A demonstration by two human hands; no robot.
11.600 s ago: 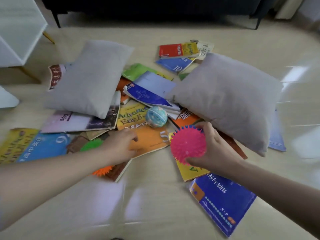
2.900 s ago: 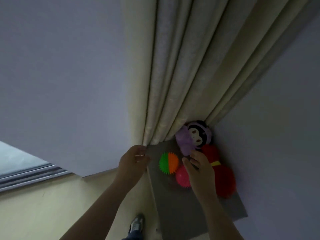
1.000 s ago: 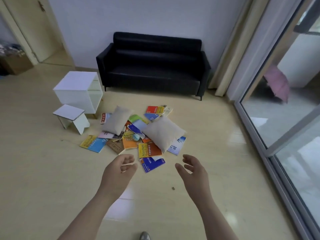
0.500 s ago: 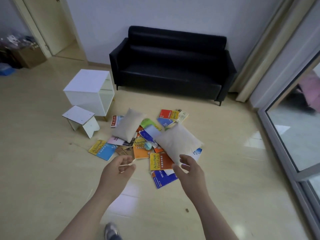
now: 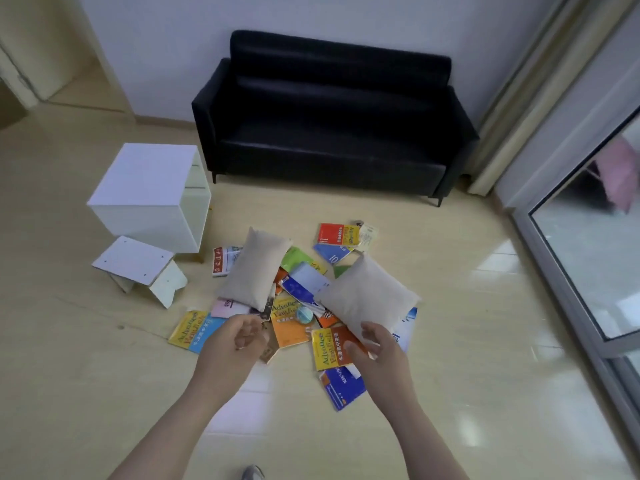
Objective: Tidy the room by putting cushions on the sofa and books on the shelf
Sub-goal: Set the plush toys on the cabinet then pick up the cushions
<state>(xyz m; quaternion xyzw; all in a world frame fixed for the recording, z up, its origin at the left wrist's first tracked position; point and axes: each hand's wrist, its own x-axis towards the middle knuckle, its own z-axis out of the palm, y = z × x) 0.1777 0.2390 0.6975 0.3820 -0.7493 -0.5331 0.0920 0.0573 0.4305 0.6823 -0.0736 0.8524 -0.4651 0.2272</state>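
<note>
Black sofa [image 5: 329, 133] bare; tidying apparently not yet started.
Cushions [image 5: 254, 268] and books [image 5: 292, 325] are lying before the sofa; left hand [image 5: 239, 344] and right hand [image 5: 377, 355] are hovering loosely curled, holding nothing.

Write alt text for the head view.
An empty left hand and right hand hover above scattered books and two beige cushions on the floor. Behind the pile stands a black sofa bearing no cushions, with a white shelf to its left.

2 beige cushions [image 5: 254, 268] lie atop scattered colourful books [image 5: 292, 329].
</note>
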